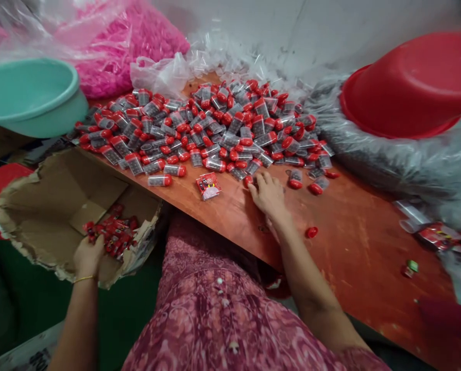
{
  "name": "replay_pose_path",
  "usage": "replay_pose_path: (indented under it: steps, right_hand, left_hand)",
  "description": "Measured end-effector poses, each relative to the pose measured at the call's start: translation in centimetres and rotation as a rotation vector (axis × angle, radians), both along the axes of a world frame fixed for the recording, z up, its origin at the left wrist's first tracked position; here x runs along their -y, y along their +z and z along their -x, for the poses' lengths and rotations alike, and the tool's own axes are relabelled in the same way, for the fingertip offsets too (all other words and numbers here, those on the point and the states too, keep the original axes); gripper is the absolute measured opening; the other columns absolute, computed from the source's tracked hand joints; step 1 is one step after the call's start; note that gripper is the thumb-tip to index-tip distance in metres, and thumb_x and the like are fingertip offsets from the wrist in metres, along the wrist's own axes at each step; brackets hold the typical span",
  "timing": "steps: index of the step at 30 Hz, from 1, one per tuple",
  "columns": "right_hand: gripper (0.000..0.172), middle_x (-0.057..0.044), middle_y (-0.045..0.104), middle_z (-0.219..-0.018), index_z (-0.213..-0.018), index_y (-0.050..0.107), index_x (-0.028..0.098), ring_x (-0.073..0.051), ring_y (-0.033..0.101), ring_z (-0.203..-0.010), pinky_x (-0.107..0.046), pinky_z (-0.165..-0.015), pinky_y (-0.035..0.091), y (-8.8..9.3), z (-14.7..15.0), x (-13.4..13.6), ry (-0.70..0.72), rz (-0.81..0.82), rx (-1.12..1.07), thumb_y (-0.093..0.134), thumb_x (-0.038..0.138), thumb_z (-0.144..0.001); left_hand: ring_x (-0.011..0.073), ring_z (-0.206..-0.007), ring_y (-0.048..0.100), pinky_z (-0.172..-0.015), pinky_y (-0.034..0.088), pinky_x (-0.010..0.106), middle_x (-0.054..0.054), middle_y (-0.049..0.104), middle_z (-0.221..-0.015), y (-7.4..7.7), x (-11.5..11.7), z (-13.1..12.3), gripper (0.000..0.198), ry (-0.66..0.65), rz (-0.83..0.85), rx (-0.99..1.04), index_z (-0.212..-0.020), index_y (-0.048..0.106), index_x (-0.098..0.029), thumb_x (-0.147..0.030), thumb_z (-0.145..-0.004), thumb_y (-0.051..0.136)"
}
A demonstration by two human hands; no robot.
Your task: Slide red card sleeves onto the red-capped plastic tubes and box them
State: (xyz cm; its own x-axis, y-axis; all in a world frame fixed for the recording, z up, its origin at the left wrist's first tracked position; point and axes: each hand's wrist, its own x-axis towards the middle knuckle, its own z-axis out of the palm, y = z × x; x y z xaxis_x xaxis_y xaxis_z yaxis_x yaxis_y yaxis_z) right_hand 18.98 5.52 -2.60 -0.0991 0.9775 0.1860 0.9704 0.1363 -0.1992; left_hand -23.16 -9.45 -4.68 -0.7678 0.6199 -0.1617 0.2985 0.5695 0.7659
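Note:
My left hand [88, 255] reaches down into a torn cardboard box [56, 180], its fingers closed on a small red packet [91, 230]. Under and beside it lies a heap of similar red packets [119, 234]. On the table, my right hand [269, 195] curls its fingers at the front edge of a pile of clear tubes with red caps [215, 123]. One red-capped tube [248, 181] is at its thumb and fingertips, partly hidden by them. A flat red printed card [208, 186] lies to the left of this hand.
A teal basin [29, 98] stands at the left, before a bag of pink pieces [137, 41]. At the right an upturned red basin [411, 82] rests on a large plastic bag [385, 159]. A loose red cap [311, 232] and a small green-topped item [411, 267] lie on the wooden table [354, 237].

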Motion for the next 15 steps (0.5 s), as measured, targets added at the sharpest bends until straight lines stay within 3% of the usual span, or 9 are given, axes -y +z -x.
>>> replay_pose_path:
  steps: [2, 3, 4, 6, 9, 12, 15]
  right_hand:
    - [0.042, -0.02, 0.056, -0.12, -0.122, 0.052, 0.01, -0.032, 0.052, -0.102, -0.045, -0.086, 0.039, -1.0, -0.3, 0.0, 0.065, 0.02, 0.042, 0.041, 0.034, -0.089]
    - [0.042, -0.019, 0.055, -0.121, -0.123, 0.05, 0.011, -0.031, 0.051, -0.104, -0.044, -0.087, 0.039, -1.4, -0.1, 0.4, 0.09, 0.016, 0.04, 0.04, 0.033, -0.089]
    - [0.042, -0.019, 0.055, -0.122, -0.123, 0.05, 0.011, -0.031, 0.05, -0.106, -0.044, -0.089, 0.038, -1.8, 0.2, 1.1, 0.105, 0.007, 0.03, 0.04, 0.034, -0.089]
    - [0.041, -0.018, 0.054, -0.124, -0.121, 0.051, 0.011, -0.031, 0.048, -0.109, -0.044, -0.092, 0.037, -2.4, 0.9, 2.6, 0.111, -0.001, 0.003, 0.04, 0.035, -0.089]
    - [0.043, -0.02, 0.053, -0.126, -0.121, 0.05, 0.009, -0.032, 0.046, -0.112, -0.045, -0.094, 0.035, -2.8, 1.7, 4.7, 0.086, 0.002, -0.036, 0.041, 0.035, -0.088]
    - [0.045, -0.021, 0.05, -0.128, -0.122, 0.05, 0.009, -0.033, 0.044, -0.116, -0.048, -0.094, 0.034, -2.6, 2.2, 5.8, 0.102, -0.046, -0.1, 0.042, 0.036, -0.087]
    - [0.039, -0.018, 0.056, -0.122, -0.115, 0.056, 0.011, -0.03, 0.048, -0.112, -0.044, -0.092, 0.035, -1.6, 3.0, 5.5, 0.166, -0.085, -0.177, 0.041, 0.036, -0.088]
  left_hand:
    - [0.04, -0.121, 0.047, -0.097, 0.034, 0.063, 0.009, 0.066, -0.113, 0.3, 0.3, 0.7, 0.025, 0.111, 0.132, -0.213, -0.087, 0.055, -0.023, -0.026, -0.064, 0.065]
    - [0.0394, -0.121, 0.048, -0.098, 0.035, 0.061, 0.013, 0.062, -0.12, 0.6, 0.0, -0.1, 0.03, 0.095, 0.164, -0.309, -0.095, 0.056, -0.021, -0.027, -0.067, 0.063]
    - [0.0381, -0.119, 0.05, -0.098, 0.038, 0.058, 0.016, 0.059, -0.123, 0.9, -0.6, -1.5, 0.034, 0.018, 0.156, -0.384, -0.102, 0.056, -0.017, -0.031, -0.072, 0.059]
    - [0.0329, -0.118, 0.052, -0.098, 0.041, 0.05, 0.019, 0.058, -0.125, 1.5, -2.7, -5.7, 0.04, -0.32, -0.003, -0.453, -0.112, 0.056, -0.012, -0.036, -0.081, 0.048]
    - [0.0296, -0.13, 0.041, -0.106, 0.033, 0.048, 0.016, 0.05, -0.135, 2.1, -6.7, -13.0, 0.045, -0.707, -0.212, -0.54, -0.119, 0.055, -0.013, -0.041, -0.086, 0.043]
    - [0.0306, -0.136, 0.031, -0.109, 0.025, 0.051, 0.016, 0.04, -0.144, 2.2, -9.9, -18.4, 0.05, -0.941, -0.211, -0.62, -0.128, 0.05, -0.014, -0.04, -0.086, 0.045]
    - [0.0319, -0.136, 0.029, -0.109, 0.023, 0.052, 0.017, 0.039, -0.144, 1.8, -11.3, -20.7, 0.051, -1.051, -0.121, -0.675, -0.132, 0.047, -0.013, -0.036, -0.087, 0.044]
